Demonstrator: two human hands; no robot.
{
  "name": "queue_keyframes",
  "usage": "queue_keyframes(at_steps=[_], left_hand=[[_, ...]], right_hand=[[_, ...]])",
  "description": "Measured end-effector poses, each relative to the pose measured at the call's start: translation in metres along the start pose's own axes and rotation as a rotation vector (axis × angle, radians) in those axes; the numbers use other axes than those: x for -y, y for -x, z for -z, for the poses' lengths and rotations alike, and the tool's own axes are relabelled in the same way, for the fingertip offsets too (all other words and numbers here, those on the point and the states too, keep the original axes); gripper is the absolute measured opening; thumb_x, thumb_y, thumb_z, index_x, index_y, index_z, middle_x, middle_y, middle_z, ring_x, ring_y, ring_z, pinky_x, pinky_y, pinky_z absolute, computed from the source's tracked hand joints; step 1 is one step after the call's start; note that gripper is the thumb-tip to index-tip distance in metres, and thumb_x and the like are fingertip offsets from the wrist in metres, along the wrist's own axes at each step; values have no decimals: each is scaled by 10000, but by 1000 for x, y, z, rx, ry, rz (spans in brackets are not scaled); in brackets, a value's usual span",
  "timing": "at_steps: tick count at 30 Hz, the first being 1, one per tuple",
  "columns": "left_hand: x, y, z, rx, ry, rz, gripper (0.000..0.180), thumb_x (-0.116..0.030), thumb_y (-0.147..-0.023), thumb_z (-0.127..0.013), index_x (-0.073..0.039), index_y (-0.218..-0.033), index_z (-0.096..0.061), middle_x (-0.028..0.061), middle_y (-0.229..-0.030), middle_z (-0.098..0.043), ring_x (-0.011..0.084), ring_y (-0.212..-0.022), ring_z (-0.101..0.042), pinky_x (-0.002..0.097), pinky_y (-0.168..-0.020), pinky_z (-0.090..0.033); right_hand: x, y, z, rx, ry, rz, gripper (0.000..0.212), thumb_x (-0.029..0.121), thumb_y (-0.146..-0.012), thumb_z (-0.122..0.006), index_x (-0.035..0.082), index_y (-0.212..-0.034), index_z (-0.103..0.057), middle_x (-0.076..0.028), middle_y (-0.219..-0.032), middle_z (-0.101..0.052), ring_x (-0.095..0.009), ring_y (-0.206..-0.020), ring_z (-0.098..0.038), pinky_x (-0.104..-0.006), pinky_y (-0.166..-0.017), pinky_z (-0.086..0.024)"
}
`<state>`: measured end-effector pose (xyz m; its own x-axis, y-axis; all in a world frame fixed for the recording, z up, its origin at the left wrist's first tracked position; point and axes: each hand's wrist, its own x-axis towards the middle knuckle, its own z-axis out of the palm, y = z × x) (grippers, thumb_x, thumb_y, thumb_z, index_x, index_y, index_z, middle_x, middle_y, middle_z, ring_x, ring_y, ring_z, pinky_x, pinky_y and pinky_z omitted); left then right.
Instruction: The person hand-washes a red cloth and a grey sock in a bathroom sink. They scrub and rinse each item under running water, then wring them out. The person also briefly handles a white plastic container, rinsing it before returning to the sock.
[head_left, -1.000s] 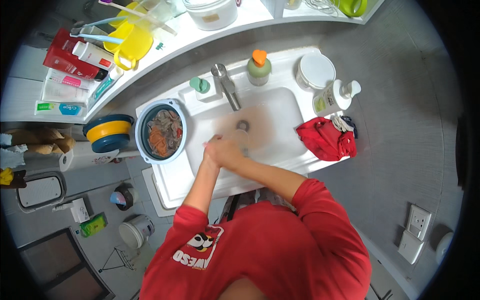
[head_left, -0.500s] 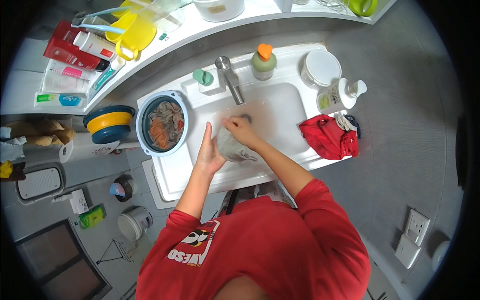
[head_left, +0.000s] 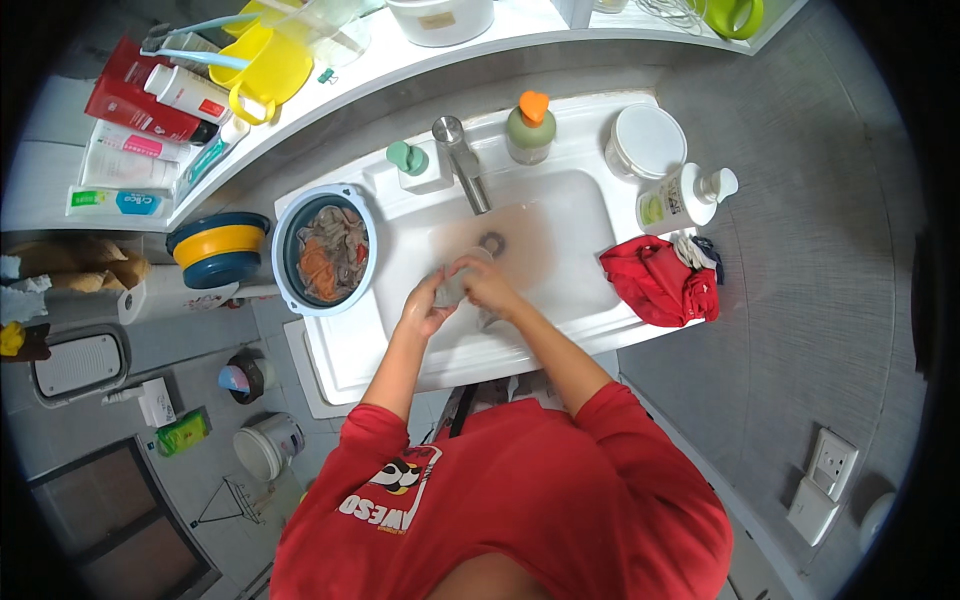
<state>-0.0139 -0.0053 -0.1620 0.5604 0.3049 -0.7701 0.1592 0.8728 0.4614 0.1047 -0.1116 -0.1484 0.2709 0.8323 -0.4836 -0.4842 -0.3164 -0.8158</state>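
Low in the white sink (head_left: 585,235), both hands grip a small wet grey cloth (head_left: 450,291); its full shape cannot be told. My left hand (head_left: 424,308) is closed on the cloth's left side, thumb up along it. Facing it, my right hand (head_left: 488,287) has its fingers curled on the other side, and a bit of the cloth hangs below. Brownish water lies around the dark drain (head_left: 491,243), just beyond the hands. Above stands the metal tap (head_left: 462,165), with no stream visible from it.
On the sink's left edge sits a blue basin (head_left: 283,262) of wet clothes. Red fabric (head_left: 655,280) lies on the right edge, near a white pump bottle (head_left: 680,200) and white tub (head_left: 645,142). A green soap bottle (head_left: 530,135) stands behind the tap. A shelf (head_left: 400,60) overhangs the back.
Both hands have come closer together and lower with the grey cloth, which is now bunched between them. My left fingers, earlier stretched out, have curled in. The drain is more exposed.
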Motion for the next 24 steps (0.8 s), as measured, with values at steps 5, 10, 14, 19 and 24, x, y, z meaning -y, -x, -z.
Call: queue_keyframes(at_steps=[5, 10, 14, 19, 24], left_hand=[[9, -41, 18, -72, 112, 205, 189, -250, -860, -526, -101, -975, -532, 44, -890, -587, 172, -777, -574, 301, -689, -464], [5, 3, -57, -214, 263, 130, 161, -204, -902, -420, -103, -963, -530, 43, -893, -606, 185, -835, -590, 336, -741, -486], [5, 11, -54, 95, 437, 233, 70, -143, -852, -519, -121, -916, -537, 18, -874, -593, 160, -849, -548, 345, -748, -455], [29, -42, -47, 37, 149, 138, 203, -166, -865, -520, -82, -1047, -487, 101, -1011, -536, 210, -821, -556, 328, -644, -477], [71, -121, -32, -97, -36, 91, 275, -156, -857, -541, -72, -1097, -438, 111, -1098, -479, 257, -861, -564, 419, -730, -507]], right_hand=[[-6, 10, -49, -313, 1011, 924, 161, 171, -806, -522, 48, -731, -593, -131, -615, -573, -295, -542, -562, -380, -504, -441], [9, -14, -23, -443, 1001, 436, 299, 269, -834, -496, 46, -662, -596, -165, -639, -582, -326, -614, -576, -437, -553, -451], [15, -2, -28, -401, 1109, 560, 339, 291, -866, -444, 47, -691, -602, -164, -685, -594, -337, -641, -577, -447, -577, -450], [16, -26, 59, -478, 998, 103, 273, 307, -843, -482, 56, -826, -589, -156, -772, -599, -348, -721, -575, -440, -692, -459], [-7, -34, 118, -507, 1418, -55, 465, 247, -784, -551, 118, -1209, -412, -236, -1153, -434, -398, -955, -498, -419, -737, -477]])
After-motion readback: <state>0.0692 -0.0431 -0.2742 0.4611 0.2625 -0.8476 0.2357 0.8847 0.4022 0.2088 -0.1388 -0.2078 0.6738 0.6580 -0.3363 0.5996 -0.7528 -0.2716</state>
